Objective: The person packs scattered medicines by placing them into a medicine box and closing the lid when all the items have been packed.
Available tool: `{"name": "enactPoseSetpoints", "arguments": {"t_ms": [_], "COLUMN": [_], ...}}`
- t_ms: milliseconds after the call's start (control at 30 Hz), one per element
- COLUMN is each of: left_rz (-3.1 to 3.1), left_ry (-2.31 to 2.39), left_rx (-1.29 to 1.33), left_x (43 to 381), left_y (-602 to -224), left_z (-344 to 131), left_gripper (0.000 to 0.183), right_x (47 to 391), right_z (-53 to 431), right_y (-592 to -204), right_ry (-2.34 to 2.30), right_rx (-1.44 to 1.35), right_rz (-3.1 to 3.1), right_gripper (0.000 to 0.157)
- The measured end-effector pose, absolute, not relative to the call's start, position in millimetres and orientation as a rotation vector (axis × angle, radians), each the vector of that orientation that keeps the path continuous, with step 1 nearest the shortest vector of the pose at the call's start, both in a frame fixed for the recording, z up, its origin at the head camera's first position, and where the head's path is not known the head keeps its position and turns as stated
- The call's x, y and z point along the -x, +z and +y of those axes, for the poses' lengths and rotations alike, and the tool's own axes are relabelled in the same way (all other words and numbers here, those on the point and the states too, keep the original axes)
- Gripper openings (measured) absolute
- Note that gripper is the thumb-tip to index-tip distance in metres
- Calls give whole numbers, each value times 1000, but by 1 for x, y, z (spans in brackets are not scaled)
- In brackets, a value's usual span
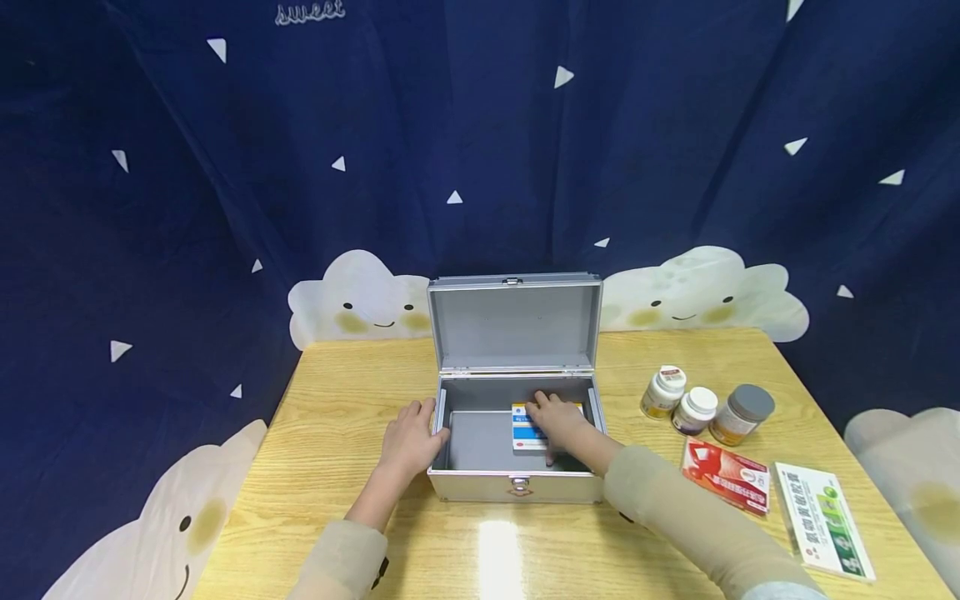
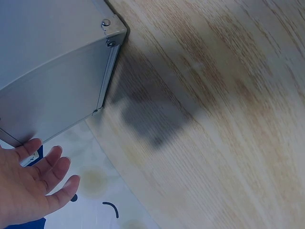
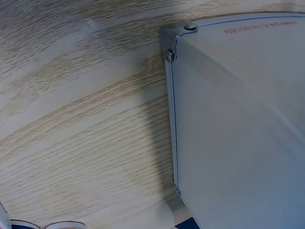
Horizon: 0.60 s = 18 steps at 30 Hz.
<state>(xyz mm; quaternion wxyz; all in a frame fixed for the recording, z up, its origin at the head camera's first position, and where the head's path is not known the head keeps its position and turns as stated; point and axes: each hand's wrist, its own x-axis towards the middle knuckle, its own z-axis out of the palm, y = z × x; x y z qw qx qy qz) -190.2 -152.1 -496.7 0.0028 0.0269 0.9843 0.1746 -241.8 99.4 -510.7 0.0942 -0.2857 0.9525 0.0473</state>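
Note:
A silver metal case (image 1: 480, 487) stands on the table with its grey-lined lid (image 1: 517, 327) raised. My left hand (image 1: 411, 437) holds the case's left rim, its thumb over the edge. In the left wrist view the left hand (image 2: 33, 186) has one fingertip at the side wall (image 2: 57, 90), its other fingers spread loosely off it. Inside the case, toward its right side, my right hand (image 1: 561, 425) grips a blue-and-white medicine box (image 1: 527, 429) from above, hiding part of it. The right wrist view shows the case's outer wall (image 3: 238, 133), without the hand.
At the right stand a white bottle with a label on its cap (image 1: 663, 392), another white-capped bottle (image 1: 695, 410) and a grey-lidded bottle (image 1: 741, 414). A red medicine box (image 1: 726, 475) and a white-and-green one (image 1: 823, 519) lie nearer. A dark blue curtain (image 1: 480, 142) hangs behind the table.

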Motion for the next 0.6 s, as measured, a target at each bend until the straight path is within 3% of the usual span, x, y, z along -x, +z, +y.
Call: {"name": "enactPoseSetpoints", "arguments": {"t_ms": [267, 600], "left_rz": [3079, 3091], "left_ry": [553, 553], "left_rx": [-72, -77], "left_x": [190, 191], "left_y": [-497, -499], "left_z": [-152, -152], "left_gripper": [60, 59], "right_x": [239, 231], "right_z": [103, 105], "right_y": [-502, -475], "right_ry": [107, -10], "right_rx": [819, 863], "right_rz": [2781, 2770], "right_gripper": [81, 65]}}
